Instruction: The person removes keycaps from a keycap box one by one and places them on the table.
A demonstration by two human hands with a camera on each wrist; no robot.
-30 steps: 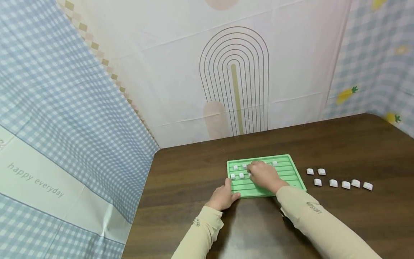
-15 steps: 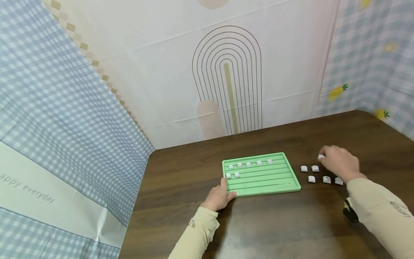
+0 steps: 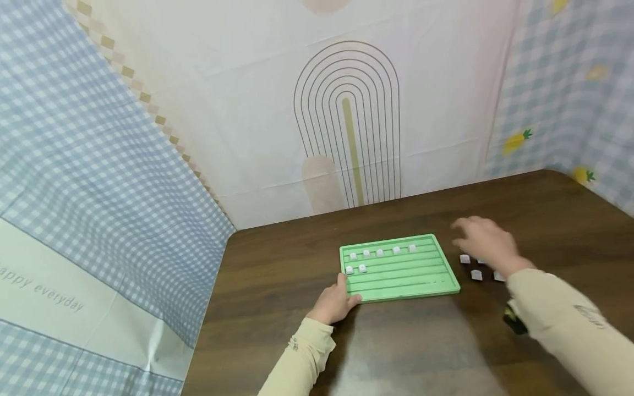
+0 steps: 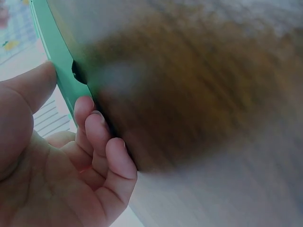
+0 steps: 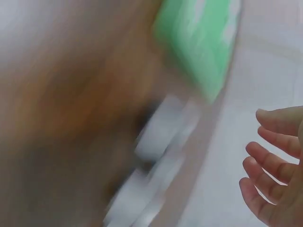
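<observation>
On my head feed, the left hand (image 3: 333, 303) has the near left corner of the green tray (image 3: 406, 279) gripped, thumb along its front edge and a finger up its left side. The right hand (image 3: 487, 242) hangs just off the tray's right side, blurred, thumb and fingers apart with nothing between them that I can see. The tray lies flat on a dark brown worktop (image 3: 421, 344). Beyond it I have a white hanging (image 3: 238, 99) with a printed arch, and blue gingham cloth (image 3: 99, 137) to either side. I count seven white caps (image 3: 380, 253) in the tray: five along its far row, two at the left end of the next. Right of the tray I make out four loose caps (image 3: 476, 275); the hand and sleeve (image 3: 569, 319) may cover others.

My left wrist feed shows the thumb against the tray's edge, fingers curled at its side.

My right wrist feed shows bent, spread fingers, and caps beside the tray too smeared to count.
</observation>
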